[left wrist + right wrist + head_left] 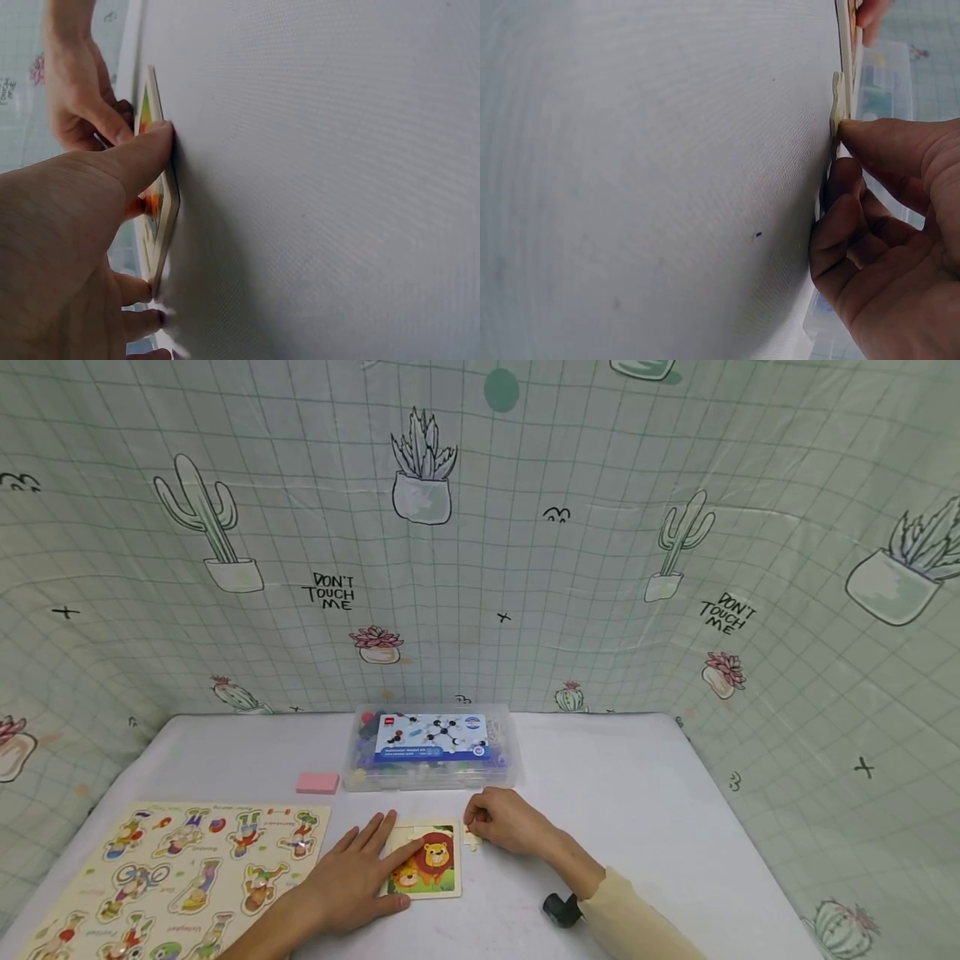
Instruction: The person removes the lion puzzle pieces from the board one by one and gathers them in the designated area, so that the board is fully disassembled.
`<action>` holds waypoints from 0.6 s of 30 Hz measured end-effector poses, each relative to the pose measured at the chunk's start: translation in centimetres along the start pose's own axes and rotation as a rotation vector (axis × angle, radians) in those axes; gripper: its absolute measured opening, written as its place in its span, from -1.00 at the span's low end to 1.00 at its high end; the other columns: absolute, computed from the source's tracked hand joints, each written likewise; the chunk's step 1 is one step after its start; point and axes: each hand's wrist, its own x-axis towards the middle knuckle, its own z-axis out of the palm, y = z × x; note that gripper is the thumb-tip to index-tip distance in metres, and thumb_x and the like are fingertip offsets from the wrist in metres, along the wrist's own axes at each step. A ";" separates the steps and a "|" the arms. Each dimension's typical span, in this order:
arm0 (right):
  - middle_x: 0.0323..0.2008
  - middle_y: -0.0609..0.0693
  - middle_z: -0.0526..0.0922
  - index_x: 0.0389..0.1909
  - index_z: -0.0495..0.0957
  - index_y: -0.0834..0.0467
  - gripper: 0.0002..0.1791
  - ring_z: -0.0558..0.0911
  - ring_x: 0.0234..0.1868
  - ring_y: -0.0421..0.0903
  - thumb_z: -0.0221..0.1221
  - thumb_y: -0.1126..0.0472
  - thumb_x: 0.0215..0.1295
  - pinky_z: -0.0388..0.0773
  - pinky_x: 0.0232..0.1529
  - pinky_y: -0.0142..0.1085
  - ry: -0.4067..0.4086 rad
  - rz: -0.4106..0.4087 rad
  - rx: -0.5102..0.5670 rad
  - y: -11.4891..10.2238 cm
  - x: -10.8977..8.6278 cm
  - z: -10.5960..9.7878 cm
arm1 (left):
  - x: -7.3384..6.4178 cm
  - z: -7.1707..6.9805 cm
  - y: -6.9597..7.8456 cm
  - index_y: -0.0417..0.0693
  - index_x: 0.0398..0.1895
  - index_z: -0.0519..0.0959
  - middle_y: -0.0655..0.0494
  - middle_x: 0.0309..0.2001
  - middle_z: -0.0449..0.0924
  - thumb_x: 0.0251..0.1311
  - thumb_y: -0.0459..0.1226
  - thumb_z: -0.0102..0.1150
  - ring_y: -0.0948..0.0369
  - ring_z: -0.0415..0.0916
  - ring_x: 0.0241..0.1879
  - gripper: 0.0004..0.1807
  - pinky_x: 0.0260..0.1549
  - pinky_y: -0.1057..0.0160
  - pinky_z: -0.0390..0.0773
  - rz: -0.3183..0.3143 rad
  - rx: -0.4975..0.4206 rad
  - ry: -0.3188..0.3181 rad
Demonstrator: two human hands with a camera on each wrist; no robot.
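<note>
Left fingers (402, 855) splayed against lion puzzle (437, 878), right fingers (831, 244) pinched on small piece (838, 106), kit box (431, 747) and pink block (318, 783) beyond.

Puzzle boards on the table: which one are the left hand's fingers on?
The small lion puzzle: the left hand rests over its left side. The larger board, with many figures, lies further left, no fingers on it.

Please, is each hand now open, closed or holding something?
Left hand: open, resting on the lion puzzle.
Right hand: curled, touching a puzzle piece; grip unclear.
</note>
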 end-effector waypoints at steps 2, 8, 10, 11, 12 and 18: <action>-0.47 -0.23 0.49 -0.33 0.66 0.01 -0.93 0.42 -0.42 -0.31 0.29 0.25 0.33 0.40 -0.38 -0.43 0.002 -0.003 0.002 0.1 0.0 0.0 | 0.0 -0.1 0.0 0.29 0.53 0.27 -0.25 0.58 -0.05 0.23 0.30 0.14 -0.19 -0.09 0.56 -0.17 0.41 -0.28 0.03 0.009 -0.022 0.001; -0.47 -0.24 0.50 -0.31 0.67 0.04 -0.93 0.43 -0.42 -0.32 0.26 0.17 0.38 0.42 -0.36 -0.43 0.011 -0.028 -0.011 0.0 0.0 -0.3 | -0.1 -0.1 -0.1 0.23 0.55 0.21 -0.29 0.58 -0.09 0.27 0.25 0.16 -0.23 -0.14 0.56 -0.16 0.41 -0.30 -0.01 0.046 -0.068 0.011; -0.44 -0.25 0.51 -0.30 0.67 0.04 -0.92 0.44 -0.39 -0.31 0.25 0.16 0.39 0.43 -0.33 -0.43 0.012 -0.041 -0.016 -0.3 -0.1 -0.4 | -0.1 -0.2 -0.2 0.24 0.56 0.19 -0.29 0.58 -0.09 0.27 0.23 0.18 -0.24 -0.15 0.56 -0.16 0.41 -0.31 -0.03 0.061 -0.074 0.017; -0.43 -0.25 0.51 -0.29 0.68 0.03 -0.93 0.44 -0.37 -0.31 0.25 0.16 0.39 0.43 -0.31 -0.43 0.011 -0.048 -0.016 -0.4 -0.1 -0.4 | -0.1 -0.2 -0.2 0.25 0.57 0.19 -0.29 0.58 -0.09 0.27 0.22 0.18 -0.23 -0.16 0.56 -0.16 0.42 -0.30 -0.04 0.070 -0.077 0.016; -0.41 -0.25 0.52 -0.28 0.68 0.03 -0.94 0.45 -0.36 -0.31 0.25 0.17 0.38 0.44 -0.30 -0.43 0.010 -0.055 -0.015 -0.6 -0.1 -0.5 | -0.1 -0.2 -0.1 0.25 0.57 0.19 -0.29 0.58 -0.10 0.27 0.21 0.19 -0.23 -0.17 0.56 -0.16 0.42 -0.30 -0.05 0.079 -0.080 0.015; -0.32 -0.26 0.55 -0.20 0.71 -0.02 -0.90 0.46 -0.31 -0.31 0.23 0.21 0.40 0.45 -0.26 -0.44 -0.018 -0.092 0.021 -2.2 0.4 -0.2 | 0.3 -0.3 0.4 0.27 0.58 0.17 -0.28 0.59 -0.16 0.29 0.24 0.12 -0.18 -0.23 0.58 -0.16 0.44 -0.28 -0.10 0.125 -0.083 0.004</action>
